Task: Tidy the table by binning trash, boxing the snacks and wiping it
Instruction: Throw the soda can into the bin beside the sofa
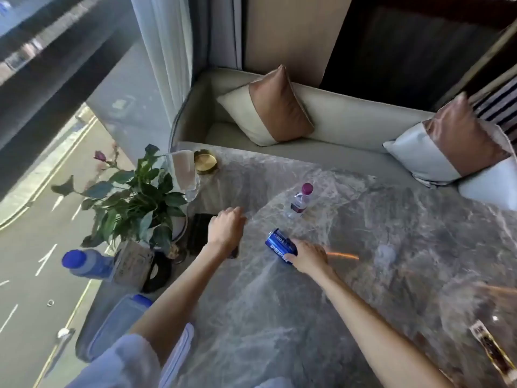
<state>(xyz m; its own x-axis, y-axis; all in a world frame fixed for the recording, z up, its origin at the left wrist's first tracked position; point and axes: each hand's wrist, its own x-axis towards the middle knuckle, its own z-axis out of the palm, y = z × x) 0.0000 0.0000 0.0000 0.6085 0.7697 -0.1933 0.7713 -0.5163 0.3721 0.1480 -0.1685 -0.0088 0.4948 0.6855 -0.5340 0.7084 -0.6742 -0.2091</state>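
A blue Pepsi can (278,243) lies tilted on the grey marble table (279,317), and my right hand (309,254) grips it from the near side. My left hand (226,228) is over a black object (200,233) at the table's left edge, fingers curled; what it holds is hidden. A small water bottle with a purple cap (300,201) stands upright just beyond the can. A brown snack wrapper (492,351) lies at the table's near right edge.
A potted plant (134,197), a folded white cloth (183,175) and a gold round dish (205,161) stand at the table's left back. A blue-lidded clear box (117,320) and a blue-capped bottle (86,261) sit at left. A sofa with cushions (272,107) lies behind.
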